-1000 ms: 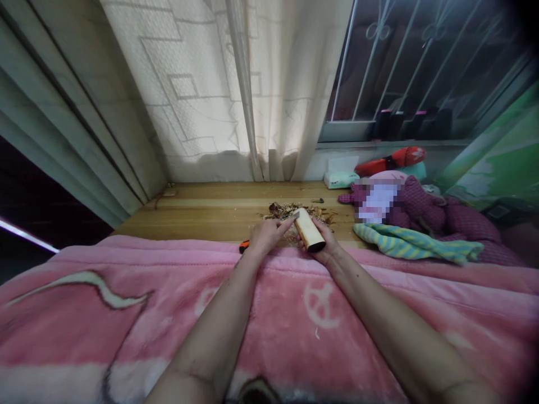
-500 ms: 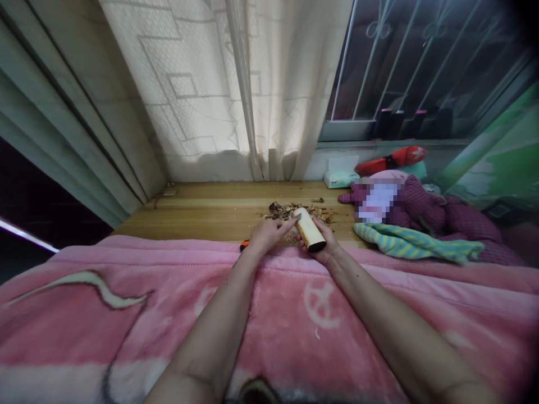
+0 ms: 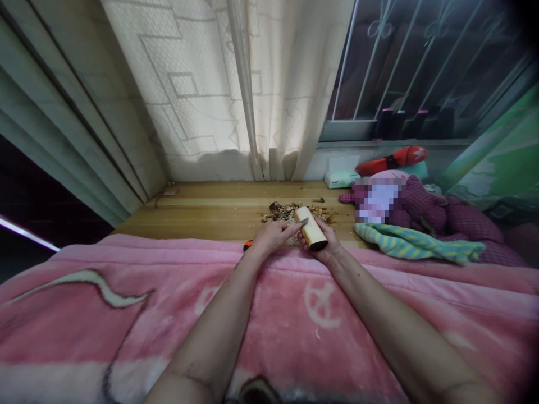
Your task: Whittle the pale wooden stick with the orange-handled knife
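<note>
My right hand [image 3: 330, 242] is wrapped round a pale wooden block [image 3: 312, 230] with rounded edges, brown along its left side and dark on its near end. The block is tilted, its far end up and to the left. My left hand [image 3: 272, 237] is closed on a knife; the orange and black handle end [image 3: 247, 245] sticks out to the left of the hand. Its short grey blade [image 3: 302, 223] touches the block's upper face, the index finger stretched along it. Most of the knife's handle is hidden in the hand. Behind the block lies a heap of wood shavings [image 3: 284, 211].
A wooden tabletop [image 3: 202, 210] reaches back to the curtain. A pink blanket [image 3: 286, 314] covers the near side under my forearms. To the right lie a striped cloth [image 3: 415, 241], a purple plush toy [image 3: 425, 205], a tissue pack [image 3: 342, 178] and a red bundle [image 3: 389, 161].
My left hand has moved slightly to the right, and the blade has slid along the block's face from its far end toward the middle. The right hand keeps its hold with little movement.
</note>
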Tool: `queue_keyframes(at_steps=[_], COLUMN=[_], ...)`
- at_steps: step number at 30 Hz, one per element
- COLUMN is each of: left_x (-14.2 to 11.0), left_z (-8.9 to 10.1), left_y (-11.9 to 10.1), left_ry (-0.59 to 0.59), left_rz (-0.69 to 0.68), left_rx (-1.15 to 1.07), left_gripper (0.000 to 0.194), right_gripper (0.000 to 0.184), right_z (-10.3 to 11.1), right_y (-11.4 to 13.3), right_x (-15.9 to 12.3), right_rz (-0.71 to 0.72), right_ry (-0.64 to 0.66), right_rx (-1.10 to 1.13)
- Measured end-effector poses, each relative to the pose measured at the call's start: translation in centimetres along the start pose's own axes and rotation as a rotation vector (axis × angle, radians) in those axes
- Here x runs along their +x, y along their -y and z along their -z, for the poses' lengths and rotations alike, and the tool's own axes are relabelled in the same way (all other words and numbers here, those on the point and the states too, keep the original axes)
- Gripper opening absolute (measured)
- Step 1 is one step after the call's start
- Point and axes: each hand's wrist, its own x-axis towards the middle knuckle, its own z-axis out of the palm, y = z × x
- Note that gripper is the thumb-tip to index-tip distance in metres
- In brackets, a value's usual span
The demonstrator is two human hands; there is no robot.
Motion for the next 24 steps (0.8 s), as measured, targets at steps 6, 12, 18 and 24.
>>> queue_keyframes(at_steps=[6, 12, 18, 24], left_x=[0.17, -0.10, 0.38, -0.02], left_z=[0.06, -0.48, -0.01, -0.46], left_y=[0.20, -0.24, 0.42, -0.02], left_ry=[-0.060, -0.008, -0.059, -0.016], left_rz=[0.119, -0.078, 0.153, -0.032], left_rx=[0.023, 0.013, 0.051, 0.030], left_gripper=[0.071, 0.070, 0.073, 0.073], right_gripper=[0.042, 0.034, 0.041, 0.033], right_z=[-0.29, -0.41, -0.10, -0.71], right_y=[-0.11, -0.10, -0.24, -0.32], right_x=[-0.10, 0.11, 0.11, 0.06], right_rz=[0.000, 0.051, 0.003, 0.088], right_ry=[0.016, -0.042, 0.014, -0.057], right_rx=[-0.026, 0.018, -0.070, -0.012])
